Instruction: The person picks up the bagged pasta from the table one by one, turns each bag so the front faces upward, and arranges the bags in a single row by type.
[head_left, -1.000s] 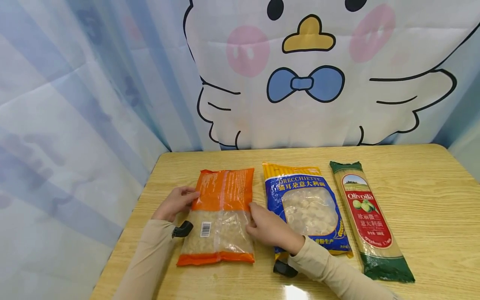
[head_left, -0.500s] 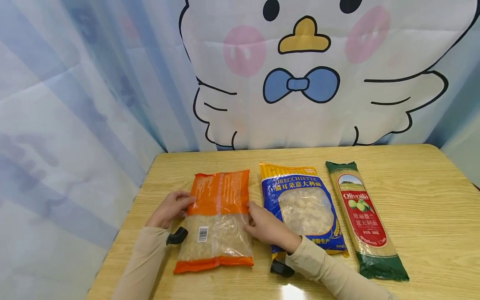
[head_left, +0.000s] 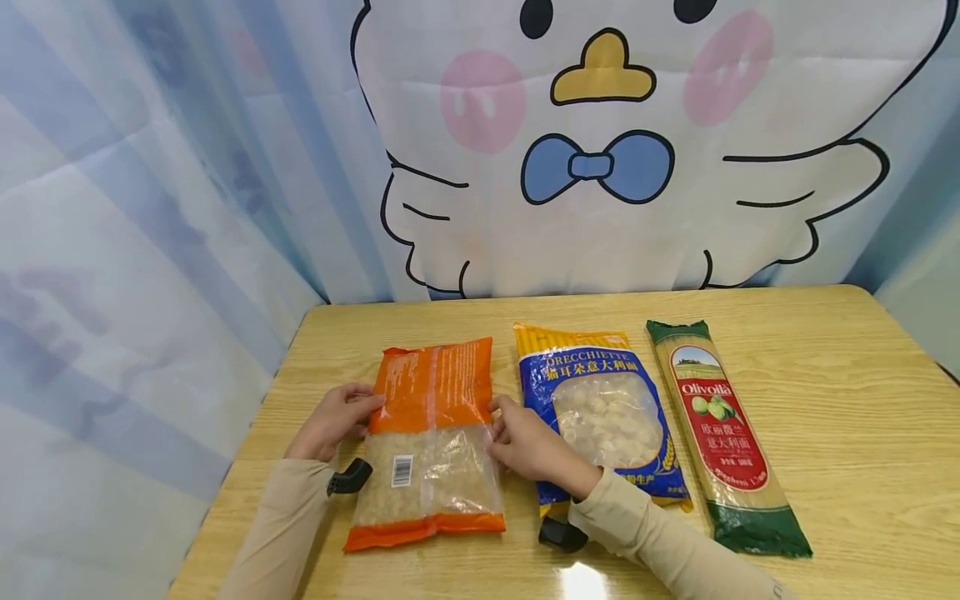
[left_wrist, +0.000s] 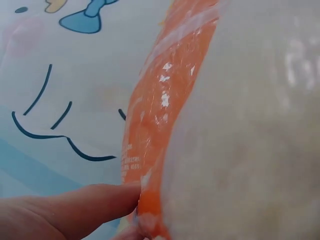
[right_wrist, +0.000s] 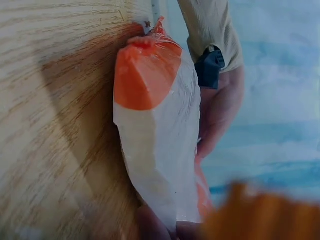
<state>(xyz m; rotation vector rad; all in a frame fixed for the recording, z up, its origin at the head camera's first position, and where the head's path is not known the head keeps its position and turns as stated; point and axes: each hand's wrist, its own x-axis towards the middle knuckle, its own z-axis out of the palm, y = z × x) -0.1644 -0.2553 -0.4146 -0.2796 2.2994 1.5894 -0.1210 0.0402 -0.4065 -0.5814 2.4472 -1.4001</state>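
A flat plastic pasta bag, orange at its top half and lower edge with a clear section of pale contents between (head_left: 429, 433), lies at the left part of the light wood-grain counter (head_left: 870, 417), its printed end towards the back. A pale seam runs down its middle, and a small white barcode label (head_left: 402, 471) sits left of that seam.

Both hands have hold of this bag. The left hand (head_left: 335, 421) pinches its left edge beside the orange part, fingers nearly closed on the film. The right hand (head_left: 536, 446) grips the right edge, around where orange meets clear, with fingertips on either side of the film in the right wrist view. Whether the bag's far end is raised off the counter is hard to judge from these angles.

Just right of it lies a blue and yellow plastic bag of orecchiette with a clear window (head_left: 607, 417); the right hand and wrist pass over its lower left part. Further right, a long, narrow spaghetti packet with dark green ends and a red label (head_left: 723, 433) lies slanted. Beige sleeves (head_left: 273, 525) cover both forearms. Behind the counter hangs a pale blue and white curtain with a large cartoon figure (head_left: 592, 233).
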